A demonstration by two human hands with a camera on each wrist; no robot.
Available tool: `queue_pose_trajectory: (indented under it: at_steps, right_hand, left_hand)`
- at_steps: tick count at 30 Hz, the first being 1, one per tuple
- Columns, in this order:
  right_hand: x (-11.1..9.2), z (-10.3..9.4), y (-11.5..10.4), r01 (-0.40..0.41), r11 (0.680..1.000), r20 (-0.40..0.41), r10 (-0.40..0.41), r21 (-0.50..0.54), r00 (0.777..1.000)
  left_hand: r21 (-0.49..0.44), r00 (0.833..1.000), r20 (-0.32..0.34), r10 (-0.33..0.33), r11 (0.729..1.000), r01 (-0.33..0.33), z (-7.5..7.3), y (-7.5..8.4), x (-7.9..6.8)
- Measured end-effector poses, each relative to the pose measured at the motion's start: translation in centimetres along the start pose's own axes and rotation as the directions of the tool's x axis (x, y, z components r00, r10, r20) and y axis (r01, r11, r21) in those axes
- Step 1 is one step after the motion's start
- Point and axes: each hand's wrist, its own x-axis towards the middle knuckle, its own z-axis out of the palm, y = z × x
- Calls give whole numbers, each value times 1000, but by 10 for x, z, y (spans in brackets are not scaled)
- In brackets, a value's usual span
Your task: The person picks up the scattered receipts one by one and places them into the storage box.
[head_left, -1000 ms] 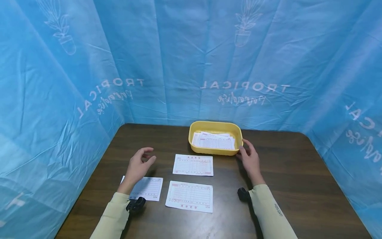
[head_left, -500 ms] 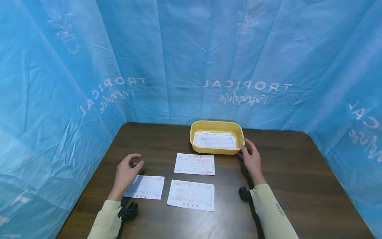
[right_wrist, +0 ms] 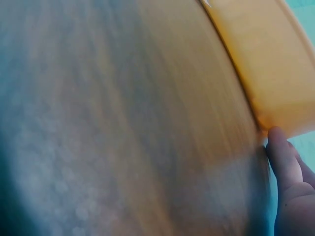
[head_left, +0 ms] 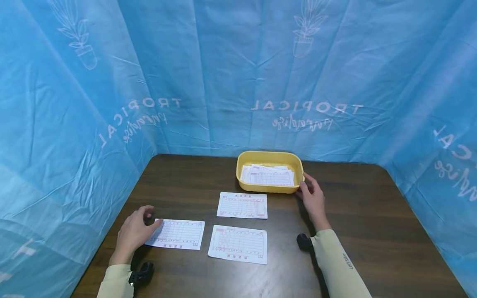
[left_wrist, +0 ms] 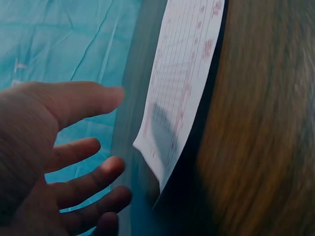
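Observation:
My left hand (head_left: 133,234) hovers at the left end of a printed paper form (head_left: 179,234), its fingers loosely bent and holding nothing. In the left wrist view, the thumb and fingers (left_wrist: 110,167) are spread, with a gap between them and the form (left_wrist: 184,64), whose near corner curls up. My right hand (head_left: 314,203) touches the front right corner of a yellow plastic basket (head_left: 270,189). Its thumb (right_wrist: 283,157) lies straight against the basket's lower corner in the right wrist view. Several similar forms (head_left: 270,177) lie in the basket.
Two more printed forms lie flat on the dark wooden table (head_left: 357,215): one form (head_left: 242,205) in front of the basket, another form (head_left: 237,244) nearer the person. A blue curtain (head_left: 231,74) hangs behind the table and on both sides.
My left hand has moved left and toward the person, from above the left form to its left end. My right hand has stayed at the basket's corner, and the forms lie where they were.

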Motion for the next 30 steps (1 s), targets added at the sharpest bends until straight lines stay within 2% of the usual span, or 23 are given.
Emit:
queue_pose_trajectory:
  at_steps: [5,10,15,19,30]
  right_hand:
    - [2,-3,-2,10,1000,-12,-11,-3,1000]
    - [0,-3,-3,-5,1000,-3,5,-3,1000]
    - [0,-2,-2,-4,1000,-3,4,4,1000]
    - [2,-2,-2,5,1000,-5,-5,-1,1000]
    - [-2,0,1,-11,1000,0,11,-6,1000]
  left_hand:
    - [36,994,106,-14,999,10,-4,-1,1]
    - [95,986,166,-24,995,9,-6,-3,0]
    - [126,980,195,-41,992,16,-7,-2,1]
    - [119,981,193,-34,993,11,-5,0,3]
    - [6,978,204,40,999,-42,-2,-6,-1]
